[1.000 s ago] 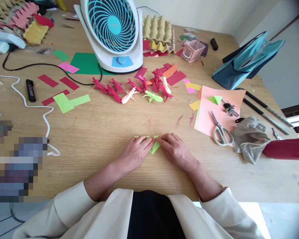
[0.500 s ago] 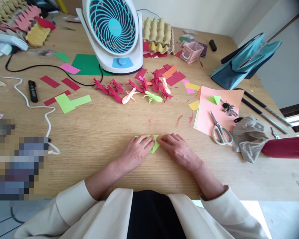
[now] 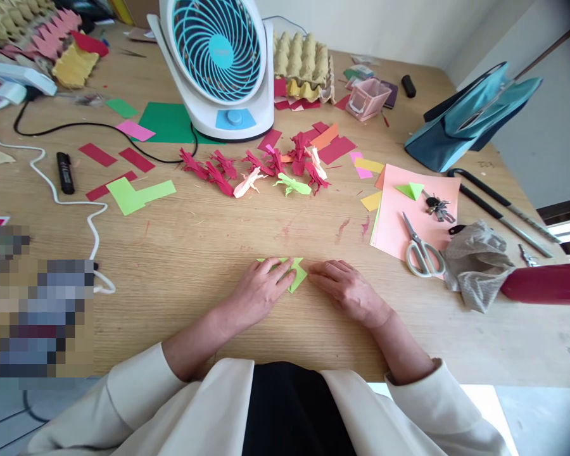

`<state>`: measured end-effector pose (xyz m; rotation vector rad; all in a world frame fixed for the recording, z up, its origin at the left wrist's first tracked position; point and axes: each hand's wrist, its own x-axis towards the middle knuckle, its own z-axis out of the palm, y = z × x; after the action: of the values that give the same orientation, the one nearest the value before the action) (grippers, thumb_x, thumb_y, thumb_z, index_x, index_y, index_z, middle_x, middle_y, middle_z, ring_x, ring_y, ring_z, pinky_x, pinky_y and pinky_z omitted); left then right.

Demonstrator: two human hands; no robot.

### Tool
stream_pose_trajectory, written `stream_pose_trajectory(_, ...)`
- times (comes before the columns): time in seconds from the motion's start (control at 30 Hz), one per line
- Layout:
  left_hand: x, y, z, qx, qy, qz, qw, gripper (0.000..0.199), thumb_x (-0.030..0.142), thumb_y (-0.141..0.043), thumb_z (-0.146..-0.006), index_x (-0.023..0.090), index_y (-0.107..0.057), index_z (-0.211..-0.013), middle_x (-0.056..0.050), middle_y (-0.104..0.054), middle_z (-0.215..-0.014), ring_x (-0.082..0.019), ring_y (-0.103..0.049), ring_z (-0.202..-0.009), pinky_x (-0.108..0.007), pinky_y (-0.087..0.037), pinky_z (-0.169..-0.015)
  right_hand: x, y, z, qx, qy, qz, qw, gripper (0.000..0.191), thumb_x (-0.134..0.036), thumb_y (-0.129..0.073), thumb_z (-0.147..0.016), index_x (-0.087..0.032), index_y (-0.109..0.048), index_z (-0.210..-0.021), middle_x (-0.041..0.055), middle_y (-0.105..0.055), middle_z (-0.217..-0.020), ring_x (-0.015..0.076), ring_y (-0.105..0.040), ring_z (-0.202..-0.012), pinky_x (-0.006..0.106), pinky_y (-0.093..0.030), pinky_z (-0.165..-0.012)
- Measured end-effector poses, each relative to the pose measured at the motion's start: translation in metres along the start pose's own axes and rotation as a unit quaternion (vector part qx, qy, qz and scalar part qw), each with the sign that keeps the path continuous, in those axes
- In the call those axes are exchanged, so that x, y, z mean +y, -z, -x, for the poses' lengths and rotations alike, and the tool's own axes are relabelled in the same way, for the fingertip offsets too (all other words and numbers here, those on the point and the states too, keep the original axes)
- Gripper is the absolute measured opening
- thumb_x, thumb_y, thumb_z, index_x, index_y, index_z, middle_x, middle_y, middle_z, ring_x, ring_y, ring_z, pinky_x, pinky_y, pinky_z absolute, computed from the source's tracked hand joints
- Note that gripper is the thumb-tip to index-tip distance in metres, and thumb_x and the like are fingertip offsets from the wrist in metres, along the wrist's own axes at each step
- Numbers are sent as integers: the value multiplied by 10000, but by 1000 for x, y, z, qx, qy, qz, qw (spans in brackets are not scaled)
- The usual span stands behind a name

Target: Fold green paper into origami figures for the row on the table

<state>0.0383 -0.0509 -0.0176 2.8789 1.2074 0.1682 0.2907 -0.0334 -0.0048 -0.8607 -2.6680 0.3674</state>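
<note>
Since the earlier frame, the right hand (image 3: 349, 292) has slid a little to the right, off the edge of the green paper (image 3: 298, 272), and more of the paper's right corner shows. The left hand (image 3: 261, 286) stays in place.

In the head view, the folded paper lies on the table (image 3: 209, 240) in front of the person, its lower point toward the body. The left hand presses it down from above, fingers slightly spread and covering its left part. The right hand rests just beside it, fingers close together; whether its thumb pinches against them, I cannot tell.

Beyond the hands stands a row of folded figures, red ones (image 3: 217, 179), a pale one (image 3: 247, 183) and a green one (image 3: 293, 185), with a fan (image 3: 232, 120) behind. To the right, scissors (image 3: 413, 238) and a small green folded piece (image 3: 411, 190) lie on pink sheets (image 3: 388, 215). To the left are green scraps (image 3: 125, 197) and a black marker (image 3: 65, 174).
</note>
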Motion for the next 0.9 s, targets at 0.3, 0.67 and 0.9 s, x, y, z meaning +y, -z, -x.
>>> stream_pose_trajectory(0.3,0,0,-1,0,-9,-3,1000,382,133,-412,-973,186,-509,-1338,-71,-505,-1448,-238,-486,-1217,-392,-422,-974,-8,-9,-13,27,-33,26,999,340,-130,-448,-976,-175,-584,-1284,128,-644,-1148,252,-559,-1000,412,-486,-863)
stream_pose_trajectory(0.67,4,1,-11,-11,27,4,1000,446,162,-458,-950,140,-463,-1395,-106,-564,-1345,-241,-514,-1110,-379,-444,-925,-9,-12,-14,23,-42,30,998,357,-131,-451,-980,-188,-572,-1310,124,-635,-1164,250,-551,-1017,410,-474,-869)
stream_pose_trajectory(0.9,2,-1,-5,-3,17,6,1000,445,168,-478,-948,163,-478,-1393,-95,-552,-1393,-244,-489,-1193,-390,-432,-959,-9,-12,-11,9,-31,50,998,355,-157,-455,-985,-195,-575,-1317,132,-631,-1204,252,-558,-1035,416,-473,-868)
